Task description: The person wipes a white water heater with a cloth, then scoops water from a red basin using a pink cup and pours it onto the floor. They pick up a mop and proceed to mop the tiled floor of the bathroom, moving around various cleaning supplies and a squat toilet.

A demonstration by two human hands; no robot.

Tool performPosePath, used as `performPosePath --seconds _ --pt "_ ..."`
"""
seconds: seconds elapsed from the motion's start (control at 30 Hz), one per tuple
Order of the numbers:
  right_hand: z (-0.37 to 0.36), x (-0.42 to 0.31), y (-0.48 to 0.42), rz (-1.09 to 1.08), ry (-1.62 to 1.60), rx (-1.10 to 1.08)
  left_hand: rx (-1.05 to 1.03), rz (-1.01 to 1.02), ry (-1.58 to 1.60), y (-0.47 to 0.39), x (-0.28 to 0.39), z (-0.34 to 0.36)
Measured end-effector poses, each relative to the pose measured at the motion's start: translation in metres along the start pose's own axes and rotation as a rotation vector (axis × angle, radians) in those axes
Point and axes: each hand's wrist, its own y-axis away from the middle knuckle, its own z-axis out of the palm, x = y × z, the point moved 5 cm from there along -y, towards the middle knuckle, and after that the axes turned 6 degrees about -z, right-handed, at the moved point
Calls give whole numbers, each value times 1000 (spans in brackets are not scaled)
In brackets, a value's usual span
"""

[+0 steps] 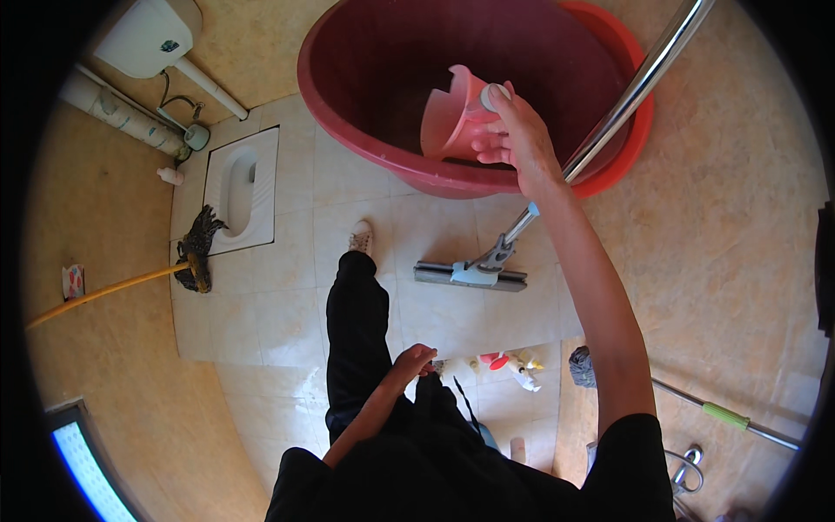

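My right hand [515, 134] reaches over the big dark-red plastic tub [365, 153] and grips a pink plastic water scoop [450, 124] by its handle end. A round whitish piece [494, 98] sits under my thumb. The scoop's rim is jagged, with a notch broken out, and its mouth tilts to the left inside the tub. Near my waist is my left hand [414, 362], its fingers loosely bent and nothing visible in it. Below my right forearm a sponge mop [473, 274] rests on the tiles, its chrome pole [639, 91] leaning across the tub's right side.
Behind the tub shows a red basin [642, 130]. On the left are a squat toilet [241, 189], a dark mop head [196, 251] with a yellow handle, and a toilet brush holder [196, 137]. Several bottles [522, 368] stand behind me; another mop [724, 416] lies at right.
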Motion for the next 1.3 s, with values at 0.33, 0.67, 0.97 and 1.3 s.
performPosePath --seconds 0.33,0.67,0.97,1.3 --pt "-17 -5 18 -704 1017 -179 -18 8 -12 -2 -2 7" --pt "15 19 -104 -444 1154 -105 143 459 118 -2 147 -52" --pt "-14 152 -263 164 1714 -356 -172 427 -479 -76 253 -26" --pt "-20 365 -331 61 1515 -647 -571 478 -387 -72 292 -32"
